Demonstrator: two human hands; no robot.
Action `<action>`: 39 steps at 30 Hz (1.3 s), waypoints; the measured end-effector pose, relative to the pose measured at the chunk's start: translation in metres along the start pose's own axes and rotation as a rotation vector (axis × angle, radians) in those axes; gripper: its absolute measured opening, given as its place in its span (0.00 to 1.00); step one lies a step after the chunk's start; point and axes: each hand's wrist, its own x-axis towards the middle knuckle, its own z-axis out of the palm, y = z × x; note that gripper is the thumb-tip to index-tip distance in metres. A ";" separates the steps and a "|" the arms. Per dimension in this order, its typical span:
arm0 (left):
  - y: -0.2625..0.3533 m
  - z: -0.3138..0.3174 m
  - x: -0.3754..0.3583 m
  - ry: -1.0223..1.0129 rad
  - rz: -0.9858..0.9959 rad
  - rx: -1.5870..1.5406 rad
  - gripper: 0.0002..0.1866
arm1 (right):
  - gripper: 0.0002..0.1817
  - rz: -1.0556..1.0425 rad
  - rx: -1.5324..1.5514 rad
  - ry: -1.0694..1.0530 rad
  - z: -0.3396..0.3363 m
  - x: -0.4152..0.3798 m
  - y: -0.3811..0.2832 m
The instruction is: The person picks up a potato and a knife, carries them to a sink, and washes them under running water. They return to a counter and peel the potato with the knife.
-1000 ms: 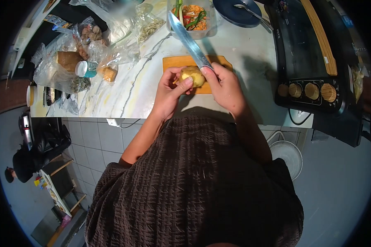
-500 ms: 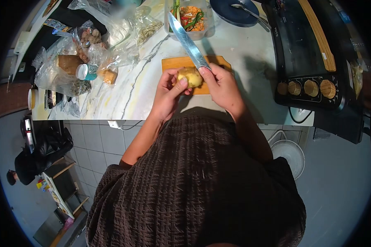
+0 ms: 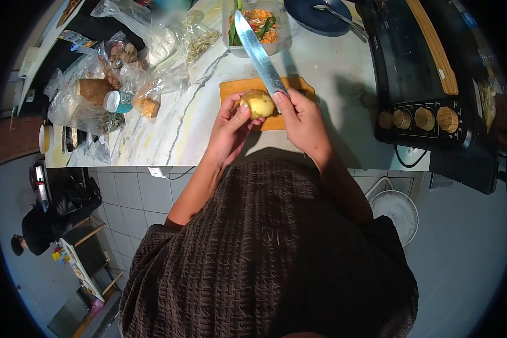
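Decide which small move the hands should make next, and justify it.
Probably turn the potato in the left hand, bringing brown skin toward the knife in the right hand: the potato's lower part shows pale flesh, its upper part brown.

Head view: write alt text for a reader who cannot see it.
The left hand holds a partly peeled potato and the right hand a knife, blade pointing away, above a wooden board on a marbled counter. Beyond the board sits a plastic container of food; clear bags lie to the left, a black oven to the right.

Partly peeled potato [image 3: 257,103], above the wooden board [image 3: 273,123].
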 end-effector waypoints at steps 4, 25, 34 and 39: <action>-0.003 -0.002 -0.001 -0.018 0.023 -0.048 0.20 | 0.14 -0.007 0.005 -0.017 -0.002 -0.002 -0.001; -0.001 0.001 0.003 -0.059 -0.001 0.052 0.25 | 0.15 -0.015 -0.064 0.035 -0.002 0.000 0.001; 0.000 -0.001 0.003 -0.019 -0.023 0.161 0.24 | 0.16 0.034 -0.079 0.028 0.000 0.005 0.006; 0.001 -0.006 0.004 0.027 -0.019 0.194 0.23 | 0.16 -0.033 -0.162 -0.091 -0.003 -0.006 -0.007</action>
